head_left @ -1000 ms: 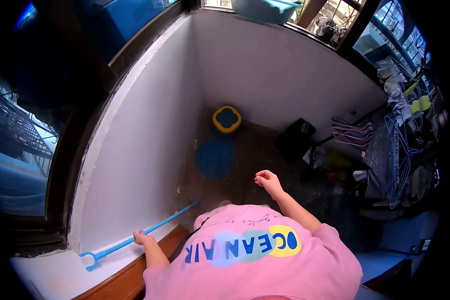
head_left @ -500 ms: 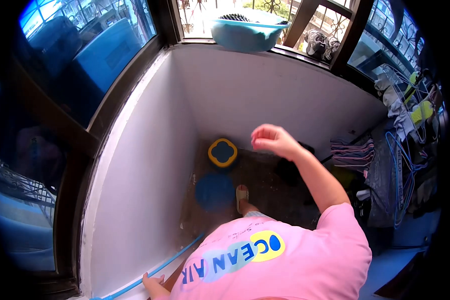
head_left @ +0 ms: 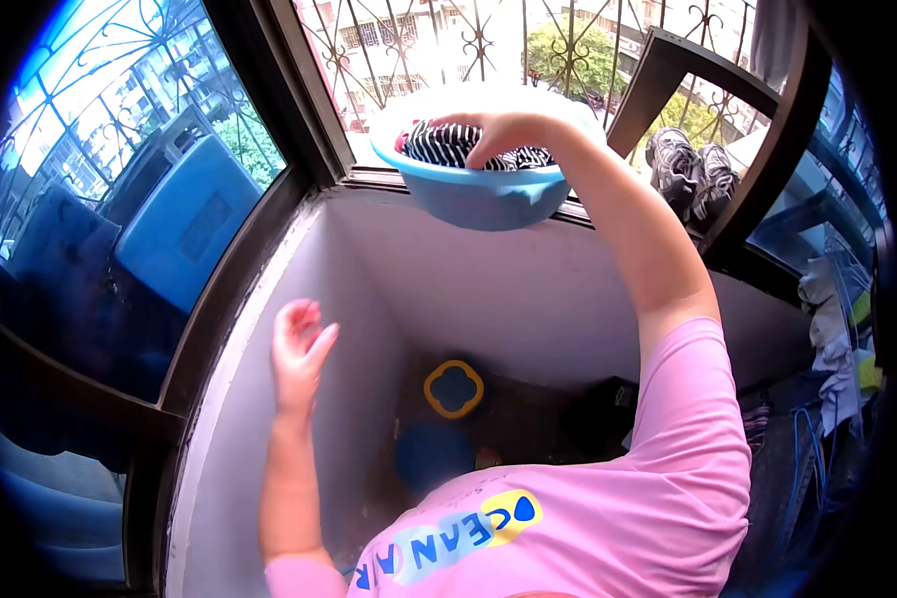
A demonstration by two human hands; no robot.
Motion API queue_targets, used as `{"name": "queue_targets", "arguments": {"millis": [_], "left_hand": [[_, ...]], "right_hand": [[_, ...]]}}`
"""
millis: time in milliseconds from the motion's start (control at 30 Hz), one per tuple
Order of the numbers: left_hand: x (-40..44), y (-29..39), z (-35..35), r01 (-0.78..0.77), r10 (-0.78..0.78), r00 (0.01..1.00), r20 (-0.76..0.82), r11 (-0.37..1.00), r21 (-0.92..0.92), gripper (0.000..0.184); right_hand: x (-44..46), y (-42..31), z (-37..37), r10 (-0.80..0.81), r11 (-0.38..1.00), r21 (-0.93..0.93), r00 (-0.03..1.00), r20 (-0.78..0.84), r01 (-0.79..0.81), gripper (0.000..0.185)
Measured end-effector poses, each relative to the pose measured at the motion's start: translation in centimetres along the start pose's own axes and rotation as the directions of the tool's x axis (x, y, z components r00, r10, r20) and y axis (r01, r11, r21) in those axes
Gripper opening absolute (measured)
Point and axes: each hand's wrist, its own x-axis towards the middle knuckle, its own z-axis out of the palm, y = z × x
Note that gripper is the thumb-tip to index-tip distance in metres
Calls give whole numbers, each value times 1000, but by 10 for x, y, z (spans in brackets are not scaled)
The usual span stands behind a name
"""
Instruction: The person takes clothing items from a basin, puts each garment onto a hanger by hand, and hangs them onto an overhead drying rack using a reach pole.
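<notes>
A light-blue basin (head_left: 483, 199) rests on the window sill with black-and-white striped cloth (head_left: 439, 147) inside. My right hand (head_left: 518, 135) reaches over the basin's rim, thumb and fingers around part of the cloth. Glare washes out some of the fingertips. On the left, my left hand (head_left: 304, 349) is raised before the white wall, holding nothing. Its fingers are a little curled and the thumb stands apart.
A pair of sneakers (head_left: 690, 174) sits on the sill at right, by an open window frame (head_left: 658, 75). Below, a yellow-rimmed stool (head_left: 454, 389) and a blue round object (head_left: 434, 458) are on the floor. Clothes (head_left: 829, 329) hang at far right.
The view has tilted up towards the window. My right hand has moved up into the basin and onto the cloth. My left hand has left the blue pole and risen.
</notes>
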Motion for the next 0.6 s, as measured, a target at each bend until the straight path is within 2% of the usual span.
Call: {"name": "queue_targets", "arguments": {"millis": [33,67,100,133,167,200,233,300,367,433,467,567,600], "left_hand": [[28,12,32,-92,85,994,62,988,123,51],[51,26,61,-176,149,981,128,956,233,58],[73,30,84,-324,279,945,171,876,359,65],[92,33,104,-458,395,889,233,756,468,71],[104,47,120,-574,495,812,309,581,578,80],[117,43,133,-602,532,784,320,524,603,82],[129,35,142,-628,569,752,333,464,624,84],[144,22,150,-606,545,772,328,473,640,83],[150,18,155,-577,519,795,313,489,655,82],[152,20,153,-635,517,748,416,378,673,79],[153,25,153,-655,539,734,414,397,643,71],[154,30,154,-666,547,719,429,366,650,70],[155,31,154,-620,466,774,429,420,662,71]], "right_hand": [[8,4,2,42,999,13,996,77,-44,85],[8,2,3,28,999,-35,998,53,-26,79],[13,10,8,-34,998,-50,999,-32,32,74],[15,13,9,-69,992,-108,992,-105,58,72],[18,16,9,-109,983,-166,978,-176,79,70],[25,28,13,-115,990,-122,927,-357,76,66],[23,34,4,-21,995,82,909,-416,61,62],[7,42,-24,176,910,414,869,-463,36,44],[-1,55,-45,300,594,774,832,-466,220,26],[-14,58,-66,315,444,829,807,-500,340,13],[-17,58,-75,324,422,828,791,-519,370,11],[-19,68,-102,321,357,804,746,-583,475,9],[-19,70,-114,320,374,755,689,-650,539,12]]}}
